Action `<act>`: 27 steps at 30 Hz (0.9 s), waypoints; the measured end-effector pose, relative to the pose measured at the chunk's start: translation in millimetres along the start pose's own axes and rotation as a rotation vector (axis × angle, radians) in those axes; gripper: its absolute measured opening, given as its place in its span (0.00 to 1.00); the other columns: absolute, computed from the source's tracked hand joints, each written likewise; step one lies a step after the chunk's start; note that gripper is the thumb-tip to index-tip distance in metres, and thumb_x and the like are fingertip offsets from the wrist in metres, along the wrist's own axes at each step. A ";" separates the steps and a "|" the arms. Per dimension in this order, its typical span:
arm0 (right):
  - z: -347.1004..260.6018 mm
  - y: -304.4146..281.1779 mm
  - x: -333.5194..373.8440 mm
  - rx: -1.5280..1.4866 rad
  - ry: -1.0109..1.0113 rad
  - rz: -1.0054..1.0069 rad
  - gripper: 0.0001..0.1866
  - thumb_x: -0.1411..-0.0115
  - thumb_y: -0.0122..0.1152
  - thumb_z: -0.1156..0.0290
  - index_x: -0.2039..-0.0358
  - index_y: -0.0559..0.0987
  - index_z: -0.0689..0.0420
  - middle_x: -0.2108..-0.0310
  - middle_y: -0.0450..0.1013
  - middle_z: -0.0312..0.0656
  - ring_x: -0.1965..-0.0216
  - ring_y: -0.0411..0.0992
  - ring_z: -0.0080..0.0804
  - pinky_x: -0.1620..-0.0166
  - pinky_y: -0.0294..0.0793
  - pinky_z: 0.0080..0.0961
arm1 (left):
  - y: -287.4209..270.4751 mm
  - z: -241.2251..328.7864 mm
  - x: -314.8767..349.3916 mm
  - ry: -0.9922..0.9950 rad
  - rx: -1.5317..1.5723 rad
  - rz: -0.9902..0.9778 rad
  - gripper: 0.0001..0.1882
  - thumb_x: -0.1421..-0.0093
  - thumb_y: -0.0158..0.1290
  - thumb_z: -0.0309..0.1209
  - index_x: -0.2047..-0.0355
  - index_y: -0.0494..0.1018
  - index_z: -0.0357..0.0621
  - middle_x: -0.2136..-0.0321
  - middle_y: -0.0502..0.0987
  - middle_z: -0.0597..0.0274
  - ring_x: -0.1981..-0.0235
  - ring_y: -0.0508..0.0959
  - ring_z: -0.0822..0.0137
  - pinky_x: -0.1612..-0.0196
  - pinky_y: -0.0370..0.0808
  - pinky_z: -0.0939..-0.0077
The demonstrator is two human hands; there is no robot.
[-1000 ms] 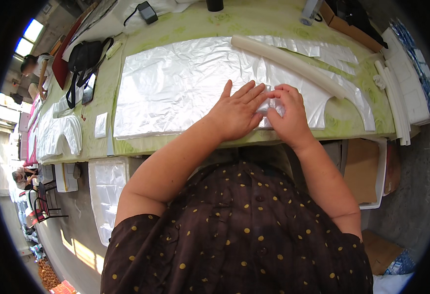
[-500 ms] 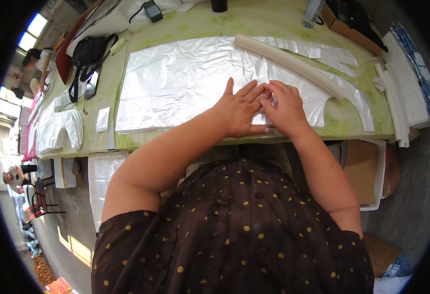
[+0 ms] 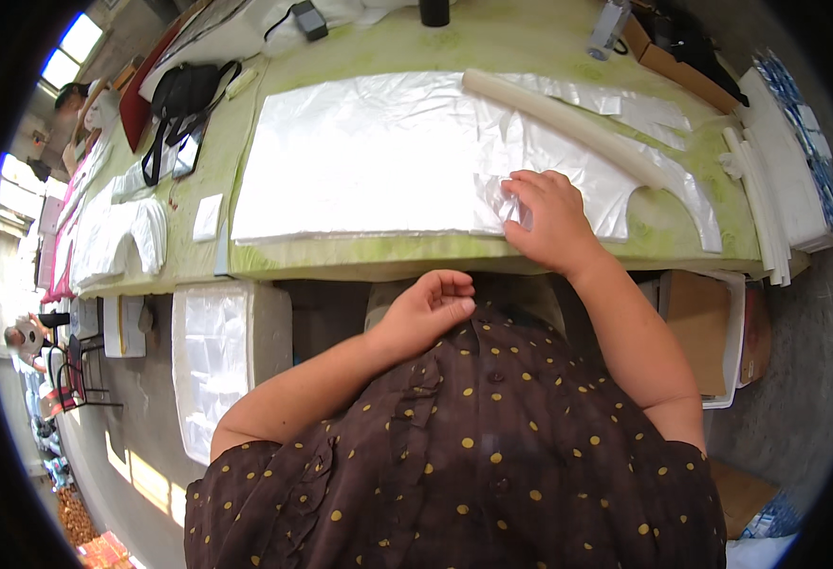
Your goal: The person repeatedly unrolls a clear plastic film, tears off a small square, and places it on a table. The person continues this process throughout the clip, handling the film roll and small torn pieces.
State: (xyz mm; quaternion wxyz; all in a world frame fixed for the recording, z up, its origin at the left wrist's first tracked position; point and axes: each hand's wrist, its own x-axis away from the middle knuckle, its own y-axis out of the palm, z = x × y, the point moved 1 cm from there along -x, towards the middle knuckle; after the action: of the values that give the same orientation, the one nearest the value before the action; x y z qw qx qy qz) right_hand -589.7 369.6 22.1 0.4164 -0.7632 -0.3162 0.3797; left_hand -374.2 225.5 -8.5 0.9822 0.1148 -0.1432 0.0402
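Note:
A stack of clear, shiny plastic bags [image 3: 360, 161], with a curved cut-out at its right end, lies flat on the table. My right hand [image 3: 551, 220] rests on the stack near its front edge. Its thumb and fingers are curled around a bunched fold of the thin plastic. Nearer to me, below the table edge and in front of my shirt, is my left hand [image 3: 431, 308]. Its fingers are curled in toward the thumb, and nothing shows in them. Across the right part of the stack lies a long pale roll [image 3: 568, 130], slanting.
The table [image 3: 369, 47] has a green patterned cover. On its left are a black bag [image 3: 184, 90] and more folded plastic [image 3: 118, 232]. White strips [image 3: 756, 204] hang over the right edge. Below stand a plastic-lined box [image 3: 210, 351] and a white-rimmed bin [image 3: 741, 332].
My left hand has left the stack and drawn back toward my body, its fingers curling. The right hand stays at nearly the same spot. The left part of the plastic looks smoother.

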 end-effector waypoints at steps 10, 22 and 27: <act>-68.6 -0.8 55.1 -0.618 0.176 0.041 0.30 0.47 0.69 0.72 0.42 0.74 0.54 0.46 0.71 0.44 0.51 0.70 0.36 0.47 0.72 0.32 | 6.9 3.5 -12.8 -0.127 0.451 0.166 0.17 0.28 0.51 0.32 0.42 0.69 0.41 0.46 0.76 0.59 0.45 0.76 0.65 0.42 0.76 0.63; -78.3 19.1 34.8 -1.183 0.407 0.023 0.24 0.37 0.59 0.84 0.42 0.66 0.58 0.63 0.69 0.34 0.63 0.68 0.17 0.61 0.70 0.16 | 2.2 10.4 -2.1 0.452 0.460 0.340 0.22 0.37 0.55 0.15 0.46 0.63 0.44 0.53 0.73 0.63 0.54 0.75 0.73 0.51 0.74 0.77; -92.6 14.9 25.9 -1.172 0.350 -0.091 0.26 0.36 0.58 0.85 0.39 0.66 0.58 0.58 0.69 0.37 0.66 0.66 0.15 0.63 0.70 0.15 | -40.7 27.1 4.8 0.268 0.254 0.517 0.13 0.39 0.55 0.16 0.56 0.74 0.42 0.61 0.77 0.66 0.59 0.76 0.75 0.55 0.74 0.78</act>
State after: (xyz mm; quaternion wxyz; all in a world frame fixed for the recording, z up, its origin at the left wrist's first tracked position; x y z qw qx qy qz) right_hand -495.9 347.0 34.6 -0.0113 -0.9020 -0.4315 -0.0064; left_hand -372.4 179.8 9.5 0.9274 0.1902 -0.0307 0.3207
